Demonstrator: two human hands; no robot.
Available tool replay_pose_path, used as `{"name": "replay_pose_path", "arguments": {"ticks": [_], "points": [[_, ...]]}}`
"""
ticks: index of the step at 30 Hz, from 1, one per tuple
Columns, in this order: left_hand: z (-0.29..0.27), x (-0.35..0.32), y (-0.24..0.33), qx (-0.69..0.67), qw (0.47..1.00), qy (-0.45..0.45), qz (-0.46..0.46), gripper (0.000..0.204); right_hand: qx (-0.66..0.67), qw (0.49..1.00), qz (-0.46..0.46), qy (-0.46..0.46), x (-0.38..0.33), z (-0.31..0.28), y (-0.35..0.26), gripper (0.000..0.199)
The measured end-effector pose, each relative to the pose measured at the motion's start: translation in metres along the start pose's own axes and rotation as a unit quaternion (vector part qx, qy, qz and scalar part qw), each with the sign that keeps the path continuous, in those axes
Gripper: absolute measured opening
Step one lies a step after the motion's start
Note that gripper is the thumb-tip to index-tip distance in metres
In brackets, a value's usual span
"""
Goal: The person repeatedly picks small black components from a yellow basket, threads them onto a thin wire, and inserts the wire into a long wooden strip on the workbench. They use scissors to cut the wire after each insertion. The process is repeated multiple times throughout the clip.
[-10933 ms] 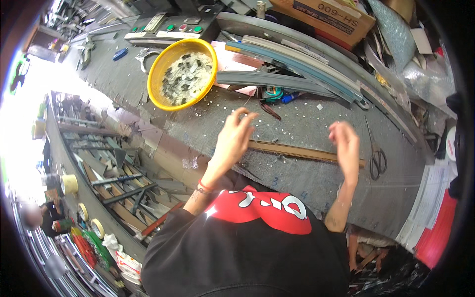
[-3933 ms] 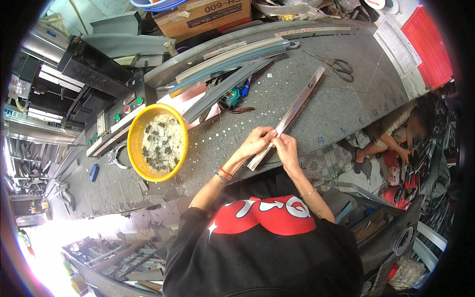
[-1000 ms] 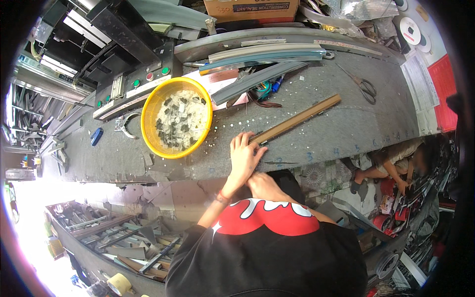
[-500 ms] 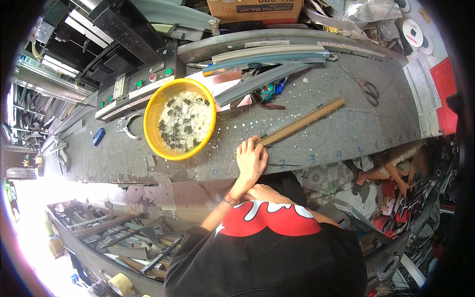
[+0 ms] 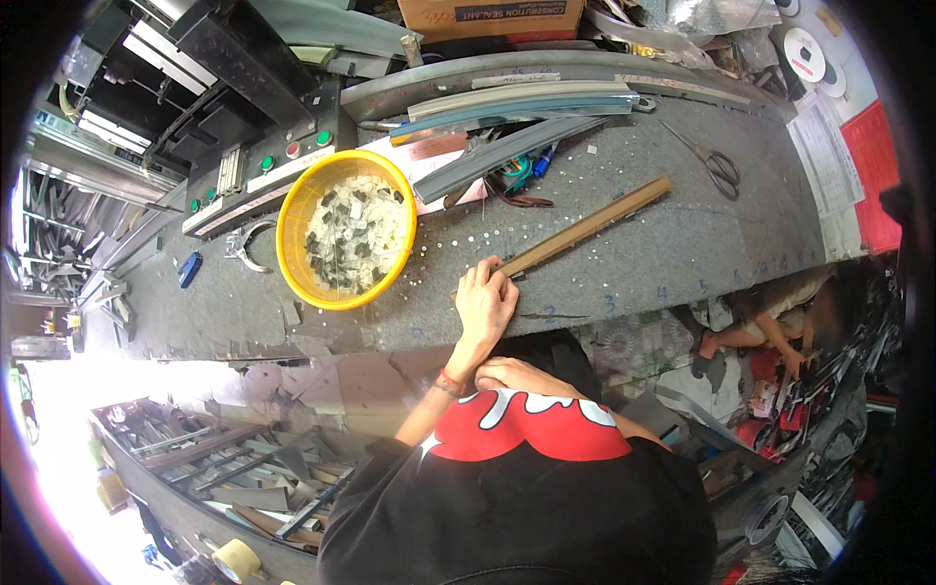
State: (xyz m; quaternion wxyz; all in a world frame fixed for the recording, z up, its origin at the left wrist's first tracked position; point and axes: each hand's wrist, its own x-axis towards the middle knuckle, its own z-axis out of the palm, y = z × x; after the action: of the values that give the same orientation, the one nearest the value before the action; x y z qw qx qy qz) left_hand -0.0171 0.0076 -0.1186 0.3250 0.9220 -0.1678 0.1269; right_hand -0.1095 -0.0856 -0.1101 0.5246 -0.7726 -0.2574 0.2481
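Observation:
A long brown profile strip (image 5: pixel 590 224) lies slanting across the grey workbench. My left hand (image 5: pixel 485 300) grips its near left end, fingers curled over it. Part of that end is hidden under the hand. My right hand (image 5: pixel 522 375) rests low, close to my body, just by my left wrist. Its fingers are partly hidden there, so its grip does not show. Left of my left hand stands a yellow plastic basket (image 5: pixel 284 249) filled with small white and dark pieces.
Scissors (image 5: pixel 717 168) lie at the right of the bench (image 5: pixel 624 278). Grey profiles (image 5: pixel 512 156) lie behind the strip. A blue stapler-like tool (image 5: pixel 190 270) and a curved metal piece (image 5: pixel 255 246) sit left of the basket. A machine with buttons (image 5: pixel 258 171) stands behind. Another person (image 5: pixel 780 327) crouches at right.
The view has shifted slightly, moving the scene a little left and up. My left hand keeps its place on the strip. A little more of my right hand shows by my left wrist.

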Motion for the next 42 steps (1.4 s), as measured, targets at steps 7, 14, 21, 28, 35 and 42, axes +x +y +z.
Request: {"name": "replay_pose_path", "arguments": {"ticks": [7,14,21,28,35,42], "points": [[-0.054,-0.02,-0.013,0.096,0.995,-0.036,-0.009,0.016,-0.018,0.998,-0.002,0.055,-0.014,-0.029,-0.024,0.019],[-0.104,-0.033,-0.04,0.1,0.986,-0.076,-0.108,0.016,-0.059,0.957,0.148,0.244,-0.066,-0.104,-0.038,0.02],[-0.141,-0.061,-0.065,0.152,0.975,-0.095,-0.133,0.016,-0.181,0.839,0.279,0.431,-0.167,-0.178,-0.024,0.024],[-0.199,-0.08,-0.078,0.318,0.915,-0.138,-0.206,0.044,-0.274,0.727,0.271,0.568,-0.222,-0.204,-0.023,0.028],[-0.14,-0.008,0.022,-0.033,0.985,-0.16,0.046,0.053,-0.066,0.824,0.114,0.551,-0.116,-0.13,-0.04,0.024],[-0.061,0.017,0.097,-0.281,0.799,-0.482,0.224,0.042,-0.24,0.837,0.01,0.493,-0.082,-0.094,-0.075,0.012]]}}
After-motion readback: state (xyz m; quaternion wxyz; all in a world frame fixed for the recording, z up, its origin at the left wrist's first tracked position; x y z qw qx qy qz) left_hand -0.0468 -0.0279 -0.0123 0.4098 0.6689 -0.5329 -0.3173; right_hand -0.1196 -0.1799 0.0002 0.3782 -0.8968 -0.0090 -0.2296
